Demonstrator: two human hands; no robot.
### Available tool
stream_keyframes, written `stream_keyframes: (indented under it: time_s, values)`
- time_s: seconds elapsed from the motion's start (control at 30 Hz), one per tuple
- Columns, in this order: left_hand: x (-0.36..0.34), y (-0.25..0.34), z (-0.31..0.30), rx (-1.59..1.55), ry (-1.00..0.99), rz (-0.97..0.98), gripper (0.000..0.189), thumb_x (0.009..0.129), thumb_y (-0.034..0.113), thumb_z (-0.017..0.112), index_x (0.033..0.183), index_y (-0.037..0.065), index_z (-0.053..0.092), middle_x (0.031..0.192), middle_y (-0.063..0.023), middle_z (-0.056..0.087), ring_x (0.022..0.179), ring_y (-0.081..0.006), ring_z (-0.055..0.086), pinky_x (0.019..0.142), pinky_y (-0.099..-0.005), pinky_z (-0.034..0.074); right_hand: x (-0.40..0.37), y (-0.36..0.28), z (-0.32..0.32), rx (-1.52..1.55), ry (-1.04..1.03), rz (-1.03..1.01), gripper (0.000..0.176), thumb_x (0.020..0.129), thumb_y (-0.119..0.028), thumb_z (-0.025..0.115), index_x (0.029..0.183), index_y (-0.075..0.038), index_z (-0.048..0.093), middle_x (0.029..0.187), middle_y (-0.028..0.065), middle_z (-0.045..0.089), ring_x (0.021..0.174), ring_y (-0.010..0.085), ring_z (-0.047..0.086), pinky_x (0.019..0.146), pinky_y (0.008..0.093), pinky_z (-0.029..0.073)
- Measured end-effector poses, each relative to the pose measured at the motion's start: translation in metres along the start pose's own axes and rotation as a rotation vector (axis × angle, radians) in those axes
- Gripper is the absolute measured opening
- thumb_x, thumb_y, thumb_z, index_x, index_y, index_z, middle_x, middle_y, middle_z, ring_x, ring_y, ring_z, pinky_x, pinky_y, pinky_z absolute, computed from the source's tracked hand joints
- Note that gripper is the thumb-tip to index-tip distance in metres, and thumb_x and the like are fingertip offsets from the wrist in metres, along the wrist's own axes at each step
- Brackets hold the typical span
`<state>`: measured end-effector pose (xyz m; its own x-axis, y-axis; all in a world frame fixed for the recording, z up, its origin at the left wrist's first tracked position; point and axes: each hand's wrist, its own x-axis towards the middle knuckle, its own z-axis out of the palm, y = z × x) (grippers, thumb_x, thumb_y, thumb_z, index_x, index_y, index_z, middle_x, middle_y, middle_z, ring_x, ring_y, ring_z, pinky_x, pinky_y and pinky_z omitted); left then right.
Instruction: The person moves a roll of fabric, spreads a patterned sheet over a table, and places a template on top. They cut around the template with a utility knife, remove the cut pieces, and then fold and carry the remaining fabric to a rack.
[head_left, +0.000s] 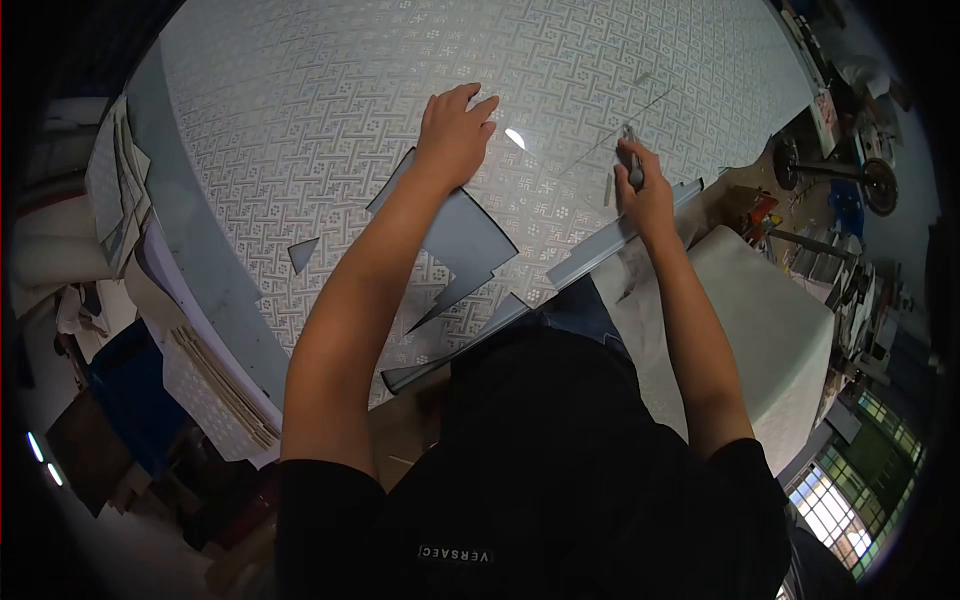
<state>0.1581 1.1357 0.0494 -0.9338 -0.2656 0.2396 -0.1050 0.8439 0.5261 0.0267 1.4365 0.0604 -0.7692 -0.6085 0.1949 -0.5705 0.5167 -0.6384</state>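
A large pale sheet (330,90) with a shiny interlaced-lattice and flower pattern covers the table. My left hand (457,130) rests palm down on it, fingers apart, holding nothing. Farther right, my right hand (648,190) is closed around a slim metal hand tool (636,172); its exact kind is hard to make out. The tool's tip is at the sheet, close to a thin straight dark line (650,105) running diagonally across the pattern. Grey cut-out pieces (470,235) lie beneath and beside my left forearm, and a small grey triangle (302,254) sits farther left.
A grey metal edge strip (595,250) runs along the table's near side. Stacked folded sheets (215,385) hang at the left. A pale covered surface (745,310) stands at the right, with wheeled equipment (880,187) and clutter beyond it.
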Motion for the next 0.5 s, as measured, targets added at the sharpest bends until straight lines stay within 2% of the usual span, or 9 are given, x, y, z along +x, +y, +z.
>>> stream_keyframes:
  time_s: [0.07,0.1,0.2,0.27,0.3,0.33,0.4,0.47,0.5]
  values:
    - [0.005,0.014,0.005,0.148,-0.008,-0.070,0.041,0.094,0.021,0.069,0.134,0.012,0.065,0.143,-0.0158,0.052,0.130,-0.0358,0.048,0.114,-0.0523,0.036,0.020,0.018,-0.018,0.008,-0.022,0.132,0.039,0.094,-0.010,0.067,0.132,-0.015,0.058,0.122,0.0159,0.070,0.118,0.0396,0.064,0.121,0.0486,0.034]
    - [0.008,0.020,0.006,0.160,0.006,-0.077,0.041,0.094,0.021,0.069,0.134,0.012,0.065,0.143,-0.0158,0.052,0.130,-0.0358,0.048,0.114,-0.0523,0.036,0.031,0.032,-0.024,-0.011,0.010,0.066,0.039,0.095,-0.013,0.067,0.132,-0.017,0.056,0.118,0.0170,0.071,0.111,0.0423,0.066,0.118,0.0485,0.038]
    - [0.021,0.041,0.012,0.157,-0.006,-0.226,0.048,0.091,0.027,0.073,0.134,0.008,0.064,0.141,-0.0189,0.052,0.129,-0.0380,0.048,0.112,-0.0512,0.037,0.064,0.070,-0.047,0.007,-0.005,0.128,0.039,0.095,-0.014,0.066,0.133,-0.016,0.055,0.119,0.0173,0.071,0.109,0.0426,0.066,0.114,0.0473,0.042]
    - [0.031,0.055,0.012,0.128,-0.031,-0.408,0.050,0.090,0.031,0.075,0.130,0.003,0.064,0.141,-0.0195,0.050,0.129,-0.0394,0.046,0.110,-0.0500,0.037,0.088,0.098,-0.059,-0.016,0.015,0.067,0.039,0.096,-0.014,0.066,0.133,-0.016,0.055,0.119,0.0171,0.070,0.109,0.0428,0.066,0.112,0.0471,0.044]
    - [0.035,0.063,0.013,0.144,-0.019,-0.426,0.050,0.090,0.031,0.075,0.130,0.003,0.064,0.141,-0.0195,0.050,0.129,-0.0394,0.046,0.110,-0.0500,0.037,0.098,0.112,-0.064,-0.048,0.033,0.033,0.039,0.096,-0.015,0.065,0.133,-0.016,0.055,0.120,0.0170,0.070,0.109,0.0430,0.066,0.109,0.0468,0.046]
    - [0.041,0.073,0.010,0.201,-0.025,-0.503,0.048,0.089,0.031,0.075,0.126,0.002,0.064,0.135,-0.0208,0.055,0.124,-0.0386,0.051,0.106,-0.0485,0.041,0.107,0.128,-0.071,-0.028,0.022,0.018,0.039,0.096,-0.015,0.065,0.133,-0.016,0.055,0.120,0.0170,0.070,0.109,0.0430,0.066,0.109,0.0468,0.046]
    - [0.057,0.092,0.002,0.280,-0.032,-0.578,0.047,0.089,0.032,0.076,0.122,0.000,0.065,0.129,-0.0221,0.060,0.119,-0.0378,0.056,0.102,-0.0471,0.045,0.125,0.157,-0.084,-0.011,0.011,0.019,0.039,0.098,-0.015,0.065,0.136,-0.014,0.056,0.129,0.0190,0.066,0.117,0.0393,0.066,0.096,0.0408,0.053]
    - [0.061,0.109,-0.003,-0.078,-0.137,-0.780,0.042,0.090,0.031,0.076,0.114,-0.002,0.065,0.111,-0.0229,0.069,0.100,-0.0370,0.066,0.089,-0.0453,0.051,0.135,0.180,-0.102,-0.014,0.002,0.011,0.039,0.098,-0.015,0.065,0.136,-0.014,0.056,0.128,0.0196,0.066,0.116,0.0395,0.066,0.095,0.0412,0.053]
    - [0.058,0.118,-0.002,-0.064,-0.136,-0.791,0.042,0.090,0.031,0.076,0.114,-0.002,0.065,0.111,-0.0229,0.069,0.100,-0.0370,0.066,0.089,-0.0453,0.051,0.142,0.189,-0.110,-0.039,0.000,-0.002,0.039,0.098,-0.015,0.064,0.136,-0.014,0.056,0.128,0.0202,0.066,0.115,0.0398,0.066,0.095,0.0415,0.053]
